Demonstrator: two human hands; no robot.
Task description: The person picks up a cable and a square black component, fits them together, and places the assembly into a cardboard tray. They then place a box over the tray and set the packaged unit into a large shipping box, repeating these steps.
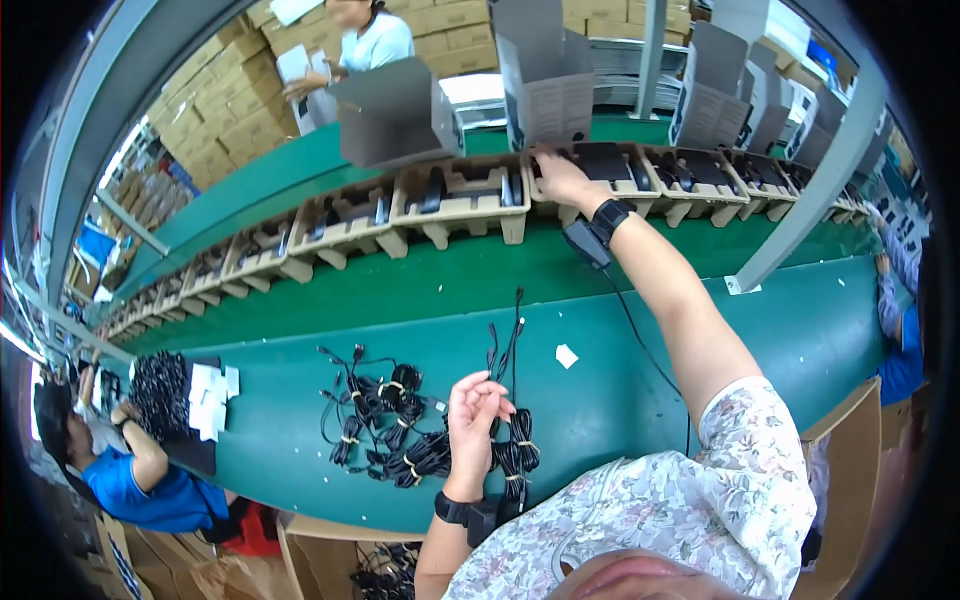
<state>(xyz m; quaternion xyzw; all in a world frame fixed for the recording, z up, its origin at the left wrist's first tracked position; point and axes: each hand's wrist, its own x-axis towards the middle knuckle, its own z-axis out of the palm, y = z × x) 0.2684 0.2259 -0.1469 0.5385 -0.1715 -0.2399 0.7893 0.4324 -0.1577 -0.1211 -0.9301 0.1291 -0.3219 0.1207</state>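
My left hand (472, 420) is above the green worktop, fingers curled in toward the thumb. Beside its fingertips lie tied black cables (516, 455), their loose ends stretching away from me. Whether a cable sits between those fingers is hidden. With my arm stretched forward, my right hand (563, 180) dips into the left end of a brown moulded tray (650, 205). Its fingertips are lost among the dark parts there. In the same tray lies a flat black device (603, 163). More bundled black cables (405, 440) are heaped left of my left hand.
Similar filled trays (345, 222) form a row along the green line. Open grey boxes (390, 115) stand behind them. A metal post (815, 185) slants down at the right. Co-workers are at left (150, 475), far side (380, 38) and right (900, 330). A white paper scrap (567, 356) lies mid-table.
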